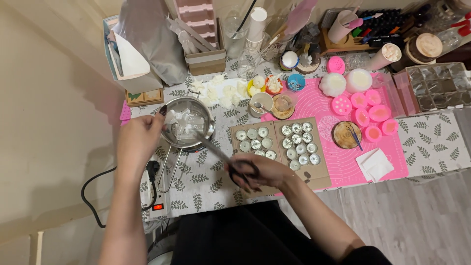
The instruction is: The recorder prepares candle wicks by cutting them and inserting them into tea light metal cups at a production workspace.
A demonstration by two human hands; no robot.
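The right hand point(257, 172) is closed through the black handles of a pair of long-bladed scissors point(223, 156), whose blades slant up and left until their tips dip inside the round steel pot point(189, 123). The left hand point(140, 140) hangs at the pot's left rim with its fingers curled inward; whether they pinch anything cannot be told. Inside the pot lie pale, translucent chunks of wax point(184, 122).

Below the pot, its looped wire handle point(167, 172) runs toward the table's near edge, where a white power strip with a lit red switch point(156, 198) and a black cable point(98, 191) sit close to the drop. Left of the pot the leaf-printed tablecloth point(206, 189) ends almost at once, leaving little room there. Right of the pot, two flat cardboard trays of small round metal cups point(277, 142) lie just beside the right hand. Farther right of the pot spreads a pink silicone mat point(343, 162) with pink moulds point(370, 115). Behind the pot, white wax lumps point(221, 91) and boxes crowd the far edge.
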